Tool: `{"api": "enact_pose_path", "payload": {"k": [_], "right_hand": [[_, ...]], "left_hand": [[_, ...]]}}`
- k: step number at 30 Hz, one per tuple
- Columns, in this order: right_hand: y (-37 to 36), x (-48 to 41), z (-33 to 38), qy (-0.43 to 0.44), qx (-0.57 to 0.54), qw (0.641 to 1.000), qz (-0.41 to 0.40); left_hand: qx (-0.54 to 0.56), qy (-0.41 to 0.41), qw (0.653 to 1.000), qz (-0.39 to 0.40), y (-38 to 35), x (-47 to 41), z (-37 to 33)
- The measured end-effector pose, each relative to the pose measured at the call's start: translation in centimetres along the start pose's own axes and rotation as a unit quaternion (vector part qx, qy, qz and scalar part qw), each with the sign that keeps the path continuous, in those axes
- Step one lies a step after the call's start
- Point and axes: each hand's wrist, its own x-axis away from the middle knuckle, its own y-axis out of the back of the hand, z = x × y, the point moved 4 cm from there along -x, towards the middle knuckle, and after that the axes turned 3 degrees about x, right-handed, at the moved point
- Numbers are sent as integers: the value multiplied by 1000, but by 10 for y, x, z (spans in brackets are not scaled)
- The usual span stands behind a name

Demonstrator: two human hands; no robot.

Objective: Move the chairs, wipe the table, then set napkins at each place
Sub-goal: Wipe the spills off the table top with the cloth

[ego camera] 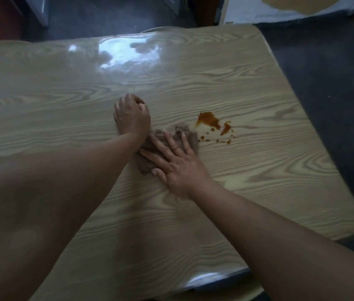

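On one desk, the right hand presses one cloth, grip wide, beside one spill; the left hand has its grip curled, empty.

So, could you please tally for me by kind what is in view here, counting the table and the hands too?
Hands: 2 (left hand, right hand)
Brown cloth: 1
Orange-brown spill, with its droplets: 1
Wood-grain table: 1
Total: 5
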Motion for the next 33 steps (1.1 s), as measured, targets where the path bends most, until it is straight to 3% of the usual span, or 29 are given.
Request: {"api": "enact_pose_path", "payload": {"k": [5,9,17,25,33], "right_hand": [[13,-31,-40,-87,30,995,23],[26,-58,-82,-137,45,988,60],[20,-41,-151,-244,-76,963,83],[10,6,-122,-304,-131,940,80],[22,31,-70,-241,-118,957,106]], "left_hand": [[43,34,998,-11,0,10,-8],[3,63,997,36,-6,22,-17],[-99,89,982,133,-13,40,-31],[-123,72,968,209,-10,54,-32],[-108,109,948,279,-7,43,-34]]}}
